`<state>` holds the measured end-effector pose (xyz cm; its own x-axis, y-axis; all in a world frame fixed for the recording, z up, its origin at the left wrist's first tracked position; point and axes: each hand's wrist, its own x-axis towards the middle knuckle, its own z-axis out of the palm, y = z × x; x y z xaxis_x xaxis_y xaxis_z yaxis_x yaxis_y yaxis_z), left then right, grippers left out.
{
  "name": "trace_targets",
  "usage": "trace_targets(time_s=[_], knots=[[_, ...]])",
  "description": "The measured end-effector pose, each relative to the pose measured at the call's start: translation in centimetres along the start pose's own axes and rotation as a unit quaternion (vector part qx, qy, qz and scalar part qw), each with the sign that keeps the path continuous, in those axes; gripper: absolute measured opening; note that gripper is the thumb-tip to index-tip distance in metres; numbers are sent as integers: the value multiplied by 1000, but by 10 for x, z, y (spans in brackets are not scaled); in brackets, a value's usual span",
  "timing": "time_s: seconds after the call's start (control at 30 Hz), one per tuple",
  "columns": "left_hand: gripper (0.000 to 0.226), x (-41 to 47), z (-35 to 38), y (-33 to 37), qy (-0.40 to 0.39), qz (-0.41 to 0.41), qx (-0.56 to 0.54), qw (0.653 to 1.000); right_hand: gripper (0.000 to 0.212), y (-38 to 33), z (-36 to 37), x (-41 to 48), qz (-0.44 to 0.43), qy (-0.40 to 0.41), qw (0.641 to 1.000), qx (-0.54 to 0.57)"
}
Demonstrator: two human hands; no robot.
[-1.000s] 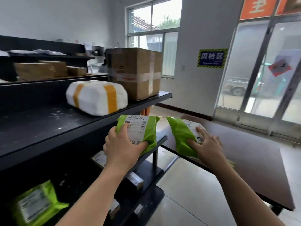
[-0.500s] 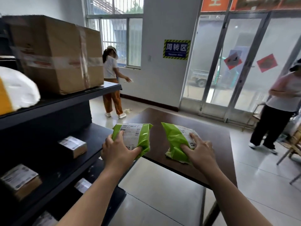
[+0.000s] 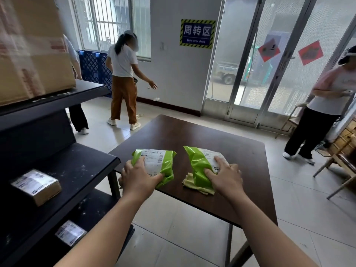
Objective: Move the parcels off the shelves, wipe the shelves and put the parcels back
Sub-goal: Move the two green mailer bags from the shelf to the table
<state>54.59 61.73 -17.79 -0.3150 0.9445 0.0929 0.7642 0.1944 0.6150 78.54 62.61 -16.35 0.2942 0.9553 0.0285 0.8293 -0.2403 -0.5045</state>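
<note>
My left hand [image 3: 139,177] grips a green plastic parcel [image 3: 160,163] with a white label, low over the near left corner of the dark brown table [image 3: 227,151]. My right hand [image 3: 225,177] presses on a second green parcel [image 3: 200,166], which lies on the table over a pale yellow cloth [image 3: 194,186]. The black shelf unit [image 3: 77,170] stands at my left, dusty with white specks. On its middle shelf sits a small brown box [image 3: 36,186]; a labelled parcel [image 3: 70,232] lies on the shelf below. A large cardboard box [image 3: 32,49] stands on the top shelf.
A person in brown trousers [image 3: 123,78] stands beyond the shelf near the window; another stands behind the big box. A third person [image 3: 323,105] stands at the right by glass doors. Wooden chairs [image 3: 342,162] are at the far right. Tiled floor surrounds the table.
I have turned right, away from the shelves, and carried both green parcels over the table. They are now down at its near edge, the right one on the yellow cloth.
</note>
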Motion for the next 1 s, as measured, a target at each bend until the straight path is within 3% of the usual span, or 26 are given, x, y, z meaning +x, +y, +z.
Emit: trace_targets(time_s=[0.47, 0.73, 1.0], knots=[[94, 181, 97, 11, -60, -57, 18, 996, 68, -22, 83, 178, 34, -35, 998, -29], [93, 234, 160, -3, -88, -120, 17, 989, 71, -16, 148, 253, 25, -72, 996, -40], [93, 266, 220, -12, -60, -179, -5, 982, 72, -3, 214, 318, -24, -115, 991, -65]])
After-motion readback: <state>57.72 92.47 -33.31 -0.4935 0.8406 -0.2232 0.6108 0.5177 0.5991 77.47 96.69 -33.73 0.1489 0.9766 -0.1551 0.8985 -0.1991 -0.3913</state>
